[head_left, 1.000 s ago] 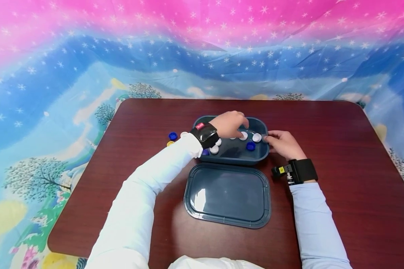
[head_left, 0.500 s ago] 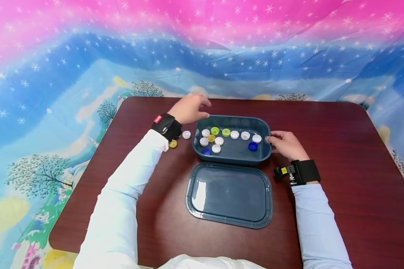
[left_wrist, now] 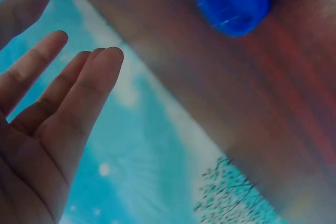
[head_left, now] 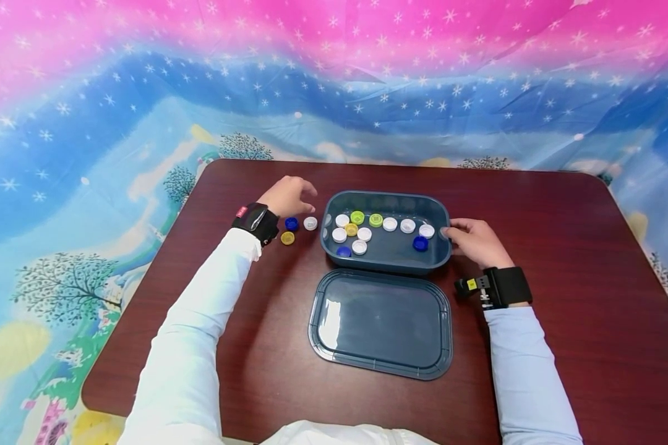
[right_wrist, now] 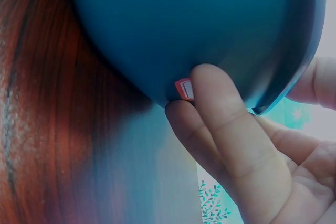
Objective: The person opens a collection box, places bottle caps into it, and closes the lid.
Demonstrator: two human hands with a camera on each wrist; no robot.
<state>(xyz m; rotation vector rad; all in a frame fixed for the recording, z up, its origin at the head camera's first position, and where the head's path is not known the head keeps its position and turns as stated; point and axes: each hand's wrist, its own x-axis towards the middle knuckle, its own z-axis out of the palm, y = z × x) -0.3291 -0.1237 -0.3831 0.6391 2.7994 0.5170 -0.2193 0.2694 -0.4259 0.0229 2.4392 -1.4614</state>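
My left hand (head_left: pixel 289 196) hovers with nothing in it, its fingers loosely extended, also in the left wrist view. Just below it on the table lie a blue bottle cap (head_left: pixel 292 224), a white cap (head_left: pixel 310 223) and a yellow cap (head_left: pixel 287 238). The dark blue-grey plastic box (head_left: pixel 389 262) holds several white caps (head_left: pixel 407 226), green caps (head_left: pixel 375 220), a yellow cap (head_left: pixel 351 230) and blue caps (head_left: pixel 420 243). My right hand (head_left: pixel 477 242) grips the box's right end, thumb at the rim. In the right wrist view its fingers (right_wrist: pixel 220 98) press the outer wall beside a small red-and-white label.
The box's flat lid (head_left: pixel 381 324) lies on the brown table (head_left: pixel 579 247) in front of the box. Behind the table hangs a printed cloth (head_left: pixel 334 93) in pink and blue.
My left hand has come out of the box and moved left, now over the loose caps, with the caps left behind in the box. The right hand keeps its hold on the box.
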